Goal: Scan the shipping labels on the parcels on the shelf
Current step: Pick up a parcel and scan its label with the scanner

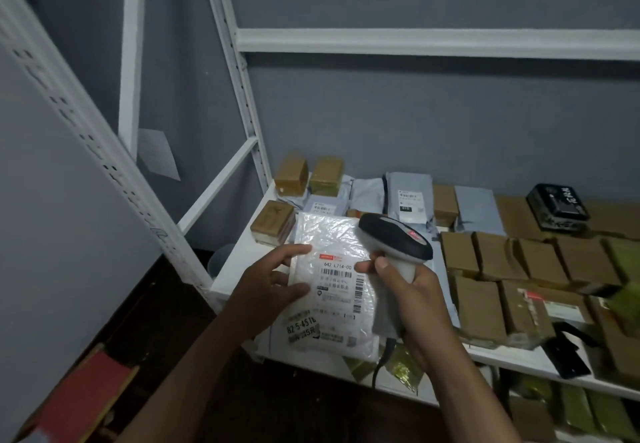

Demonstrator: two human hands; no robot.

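1. Two hands are in view, with one scanner and one white parcel held between them.
2. On the white shelf behind lie many more parcels: three small brown boxes at the back left corner, about four grey mailer bags beside them, one black box at the back right, and a dozen or so flat brown cardboard parcels in rows on the right; the far right ones blur, so the exact count cannot be told.
3. The white parcel is a flat, crinkled plastic bag, held above the front left part of the shelf. Its shipping label faces up, with a red strip at the top, the print "642 L714-00" and barcodes below it.
4. The left hand grips the parcel's left edge, thumb on top and fingers curled round it.
5. The right hand is wrapped tight round the scanner's pale handle, with the thumb reaching across to the label's right edge. The scanner's dark head sits above the parcel's upper right corner, and its cable hangs below the hand.
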